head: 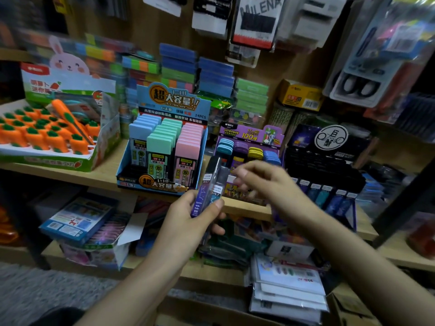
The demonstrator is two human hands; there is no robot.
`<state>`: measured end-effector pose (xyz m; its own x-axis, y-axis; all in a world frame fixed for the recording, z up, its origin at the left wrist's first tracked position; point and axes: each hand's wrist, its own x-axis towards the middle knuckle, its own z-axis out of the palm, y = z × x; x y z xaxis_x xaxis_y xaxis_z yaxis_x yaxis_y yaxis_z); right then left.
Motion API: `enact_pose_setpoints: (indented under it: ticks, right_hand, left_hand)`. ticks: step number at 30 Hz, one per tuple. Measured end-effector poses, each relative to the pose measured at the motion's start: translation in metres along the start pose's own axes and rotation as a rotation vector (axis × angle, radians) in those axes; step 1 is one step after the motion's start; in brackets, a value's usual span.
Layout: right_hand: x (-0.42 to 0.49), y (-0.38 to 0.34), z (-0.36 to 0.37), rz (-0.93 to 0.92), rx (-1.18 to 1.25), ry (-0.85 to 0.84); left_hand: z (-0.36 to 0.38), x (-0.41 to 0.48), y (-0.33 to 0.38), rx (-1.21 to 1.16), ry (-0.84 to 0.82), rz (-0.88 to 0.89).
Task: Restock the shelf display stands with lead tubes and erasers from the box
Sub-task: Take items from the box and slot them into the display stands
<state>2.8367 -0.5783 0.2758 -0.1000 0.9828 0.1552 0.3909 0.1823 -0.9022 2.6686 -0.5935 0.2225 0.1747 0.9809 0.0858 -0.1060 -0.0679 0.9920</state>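
Now my left hand [188, 215] grips several lead tubes [210, 187] at centre frame; my right hand [261, 182] hovers loose, holding nothing. Pulling one carelessly could spill the rest off the shelf [106, 175].

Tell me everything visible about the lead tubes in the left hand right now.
The lead tubes are slim, flat, dark cases, apparently plastic, with purple-blue constellation print and small white labels. At least two are bunched together, standing nearly upright and tilted slightly right. The left hand grips their lower ends before the shelf edge; the right hand hovers beside their tops, contact unclear through blur.
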Motion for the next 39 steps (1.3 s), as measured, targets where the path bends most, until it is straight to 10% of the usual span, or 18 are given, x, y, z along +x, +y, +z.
enact_pose_setpoints:
  ticks: [9,19,39]
  right_hand:
    - [-0.038,0.01,0.0,0.134,0.437,0.055]
    - [-0.042,0.034,-0.107,-0.147,-0.283,0.536]
    - [-0.018,0.073,-0.097,-0.109,-0.503,0.378]
  left_hand:
    - [0.034,0.001,-0.005,0.149,-0.045,0.087]
    - [0.061,0.018,-0.025,0.287,-0.033,0.101]
    - [0.069,0.012,-0.032,0.183,-0.063,0.062]
